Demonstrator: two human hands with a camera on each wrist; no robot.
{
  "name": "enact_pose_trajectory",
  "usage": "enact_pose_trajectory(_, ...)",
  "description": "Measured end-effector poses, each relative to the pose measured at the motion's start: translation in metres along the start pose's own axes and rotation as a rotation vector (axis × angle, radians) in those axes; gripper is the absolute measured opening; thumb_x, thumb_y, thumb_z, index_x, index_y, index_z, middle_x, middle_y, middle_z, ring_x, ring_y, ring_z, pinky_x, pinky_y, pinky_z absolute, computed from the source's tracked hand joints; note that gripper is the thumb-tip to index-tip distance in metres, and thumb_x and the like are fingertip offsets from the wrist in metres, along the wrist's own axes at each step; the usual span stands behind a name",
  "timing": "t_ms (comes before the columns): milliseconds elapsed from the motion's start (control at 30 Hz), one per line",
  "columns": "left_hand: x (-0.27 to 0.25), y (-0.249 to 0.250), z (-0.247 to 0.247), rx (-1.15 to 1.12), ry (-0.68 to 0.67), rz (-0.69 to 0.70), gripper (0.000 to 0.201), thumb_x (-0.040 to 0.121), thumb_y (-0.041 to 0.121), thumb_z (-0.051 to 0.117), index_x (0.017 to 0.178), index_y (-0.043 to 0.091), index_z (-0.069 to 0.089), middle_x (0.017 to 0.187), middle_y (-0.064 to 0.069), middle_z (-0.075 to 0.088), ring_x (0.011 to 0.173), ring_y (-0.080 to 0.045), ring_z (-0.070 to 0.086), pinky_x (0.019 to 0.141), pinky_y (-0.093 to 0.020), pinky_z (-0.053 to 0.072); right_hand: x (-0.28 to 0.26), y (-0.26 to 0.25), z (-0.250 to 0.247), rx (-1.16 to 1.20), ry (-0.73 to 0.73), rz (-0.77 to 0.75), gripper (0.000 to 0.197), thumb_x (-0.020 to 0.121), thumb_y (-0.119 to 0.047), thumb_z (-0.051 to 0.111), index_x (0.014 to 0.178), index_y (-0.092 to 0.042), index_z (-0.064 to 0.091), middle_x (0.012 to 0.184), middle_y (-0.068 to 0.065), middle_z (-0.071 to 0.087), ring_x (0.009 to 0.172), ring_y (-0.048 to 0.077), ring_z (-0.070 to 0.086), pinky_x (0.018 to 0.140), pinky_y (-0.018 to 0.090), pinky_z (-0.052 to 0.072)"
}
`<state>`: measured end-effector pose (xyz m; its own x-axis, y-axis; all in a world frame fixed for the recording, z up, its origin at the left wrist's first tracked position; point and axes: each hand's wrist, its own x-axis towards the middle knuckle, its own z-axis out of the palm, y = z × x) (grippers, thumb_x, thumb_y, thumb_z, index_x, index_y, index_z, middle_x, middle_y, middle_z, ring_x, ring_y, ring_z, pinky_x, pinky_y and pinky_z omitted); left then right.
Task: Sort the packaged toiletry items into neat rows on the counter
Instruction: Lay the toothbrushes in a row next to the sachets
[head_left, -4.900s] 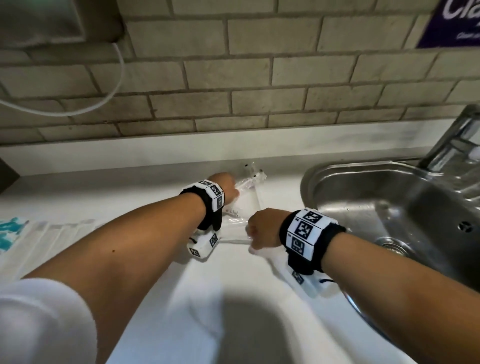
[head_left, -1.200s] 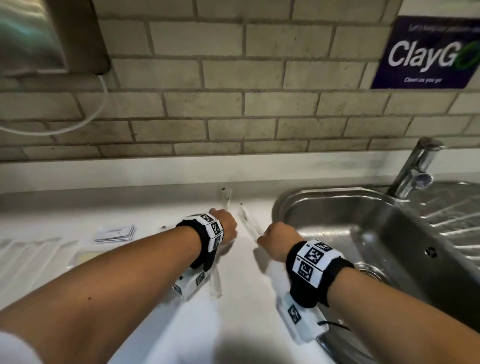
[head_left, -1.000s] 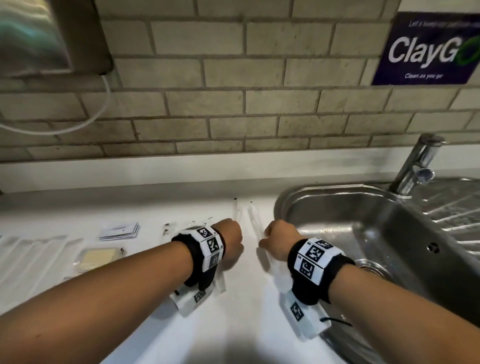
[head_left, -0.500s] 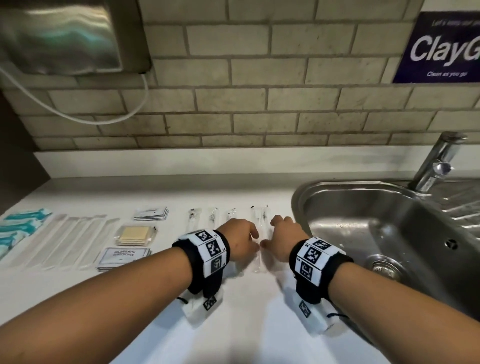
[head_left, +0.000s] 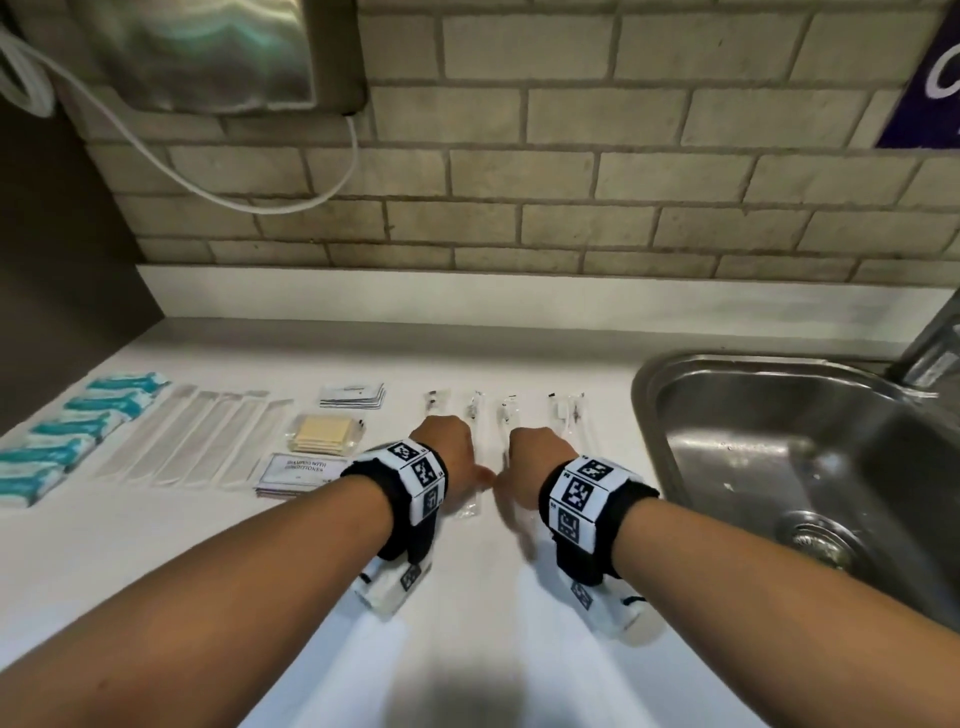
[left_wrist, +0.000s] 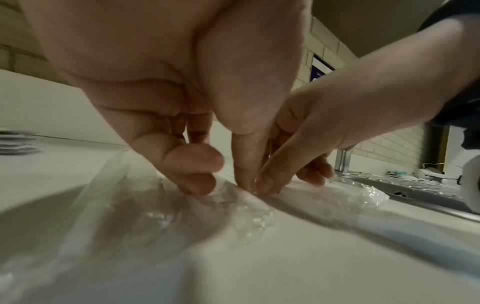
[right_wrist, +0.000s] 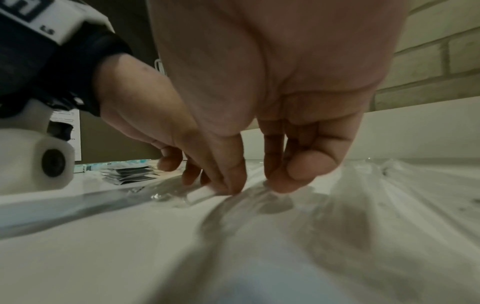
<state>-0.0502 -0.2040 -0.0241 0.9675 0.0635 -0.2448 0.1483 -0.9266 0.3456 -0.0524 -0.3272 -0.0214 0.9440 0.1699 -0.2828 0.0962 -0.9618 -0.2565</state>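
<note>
Several clear-wrapped slim packets (head_left: 474, 415) lie side by side on the white counter (head_left: 467, 649), just left of the sink. My left hand (head_left: 470, 475) and right hand (head_left: 519, 467) sit knuckles-up over their near ends, thumbs almost touching. In the left wrist view the left hand (left_wrist: 221, 187) has curled fingers and thumb tip down on a crinkled clear packet (left_wrist: 249, 207), pinching it. The right wrist view shows the right hand (right_wrist: 257, 187) with thumb and fingertip either side of another clear packet (right_wrist: 259, 199). Two more packets (head_left: 563, 410) lie nearest the sink.
A steel sink (head_left: 644, 395) with a tap (head_left: 930, 353) is on the right. To the left lie teal packets (head_left: 78, 431), long clear sleeves (head_left: 197, 436), a yellow soap packet (head_left: 322, 434) and sachet stacks (head_left: 296, 470). A metal dispenser (head_left: 208, 52) hangs on the brick wall.
Both hands have drawn back toward me along the clear packets, and their thumbs have come together. The packets now lie parallel in a row. The view has swung left.
</note>
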Motion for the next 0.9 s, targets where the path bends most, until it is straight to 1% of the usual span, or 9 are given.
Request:
enact_pose_trajectory(100,0.002,0.001,-0.002,-0.016,-0.028,-0.043,0.037,0.070,0.041,0.081,0.085,0.010,0.068,0.083,-0.005,0.070,0.077,-0.021,0.067,0.073,-0.031,0.057,0.005,-0.003,-0.005,-0.006,-0.032,0.028,0.026,0.084,-0.025,0.069,0.103,-0.009,0.061,0.101,0.007,0.067,0.090,0.024,0.067,0.071,0.027,0.054)
enact_pose_trajectory(267,0.008,0.002,-0.006,-0.053,-0.046,-0.039,0.030,0.077,0.030,0.069,0.058,0.012,0.053,0.058,-0.003,0.054,0.060,-0.021,0.057,0.054,-0.025,0.042,0.002,-0.005,-0.019,0.028,-0.023,0.073,0.036,0.091,-0.015,0.058,0.123,-0.003,0.048,0.121,0.012,0.062,0.107,0.027,0.064,0.072,0.028,0.045)
enact_pose_trajectory(333,0.009,0.004,-0.008,-0.149,-0.013,-0.015,0.022,0.083,0.027,0.064,0.070,0.012,0.054,0.067,-0.002,0.053,0.068,-0.022,0.054,0.058,-0.026,0.040,0.004,-0.005,-0.025,0.139,-0.003,0.105,0.045,0.090,-0.015,0.060,0.128,-0.003,0.039,0.120,0.013,0.059,0.104,0.029,0.064,0.061,0.027,0.044)
enact_pose_trajectory(400,0.006,0.005,-0.009,-0.218,0.003,-0.012,0.020,0.087,0.024,0.062,0.098,0.009,0.056,0.089,-0.006,0.059,0.090,-0.026,0.060,0.068,-0.026,0.041,0.005,-0.007,-0.027,0.236,0.017,0.138,0.047,0.089,-0.011,0.057,0.128,-0.002,0.034,0.117,0.014,0.059,0.100,0.031,0.066,0.048,0.026,0.038)
enact_pose_trajectory(467,0.008,0.005,-0.003,-0.225,-0.007,-0.012,0.023,0.087,0.022,0.060,0.100,0.003,0.059,0.089,-0.014,0.065,0.092,-0.033,0.063,0.062,-0.027,0.040,0.006,-0.007,-0.026,0.251,0.002,0.166,0.042,0.091,-0.008,0.055,0.127,0.000,0.035,0.117,0.015,0.060,0.097,0.030,0.065,0.048,0.026,0.037)
enact_pose_trajectory(567,0.011,0.002,0.003,-0.214,-0.012,-0.014,0.031,0.084,0.021,0.058,0.056,0.009,0.048,0.054,-0.009,0.049,0.065,-0.031,0.053,0.052,-0.028,0.036,0.008,-0.004,-0.020,0.176,-0.041,0.165,0.011,0.093,-0.009,0.053,0.084,-0.006,0.048,0.087,0.008,0.058,0.069,0.019,0.054,0.044,0.022,0.031)
enact_pose_trajectory(667,0.012,0.000,0.002,-0.199,-0.026,-0.031,0.026,0.084,0.023,0.056,0.062,0.009,0.058,0.066,-0.009,0.065,0.069,-0.029,0.061,0.068,-0.033,0.052,0.007,-0.003,-0.016,0.122,-0.044,0.162,0.033,0.092,-0.006,0.052,0.063,-0.011,0.038,0.065,0.002,0.045,0.054,0.013,0.045,0.043,0.020,0.031)
enact_pose_trajectory(800,0.014,-0.007,0.001,-0.131,-0.033,-0.056,0.024,0.082,0.020,0.055,0.060,0.011,0.056,0.066,-0.006,0.060,0.071,-0.026,0.062,0.063,-0.030,0.050,0.006,-0.003,-0.016,0.091,-0.067,0.111,0.019,0.091,-0.006,0.055,0.072,-0.006,0.051,0.102,0.014,0.065,0.101,0.029,0.067,0.075,0.028,0.054)
enact_pose_trajectory(900,0.015,-0.012,0.000,-0.100,-0.029,-0.063,0.016,0.081,0.017,0.058,0.070,0.008,0.063,0.071,-0.007,0.062,0.075,-0.026,0.065,0.060,-0.027,0.048,0.002,-0.004,-0.017,0.034,-0.050,0.119,0.028,0.092,0.000,0.052,0.066,-0.007,0.043,0.098,0.012,0.067,0.103,0.026,0.068,0.063,0.024,0.047)
